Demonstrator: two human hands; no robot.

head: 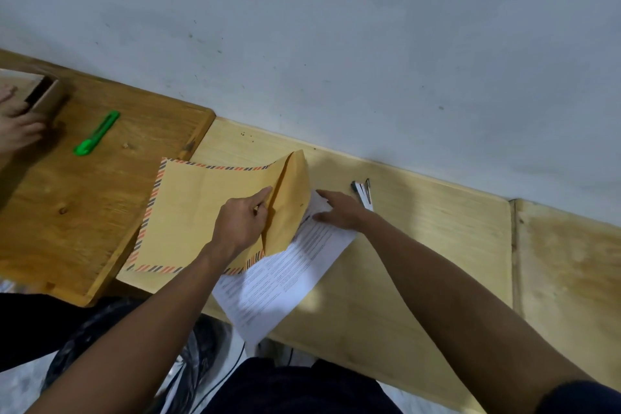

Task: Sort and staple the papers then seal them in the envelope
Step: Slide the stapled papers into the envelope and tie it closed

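A large yellow envelope (195,212) with a red and dark striped border lies across the joint of two tables. Its flap (294,191) stands raised at the right end. My left hand (240,223) pinches the envelope at the fold of that flap. White printed papers (285,282) lie partly under the envelope's right end and stick out toward me. My right hand (339,210) rests on the far end of the papers with its fingers spread. A stapler (363,193) lies just beyond my right hand.
A green utility knife (97,133) lies on the darker table (67,228) to the left. At the far left another person's hand (20,126) holds a cardboard box (43,94). The pale table (437,245) stretches right, against a grey wall (336,44).
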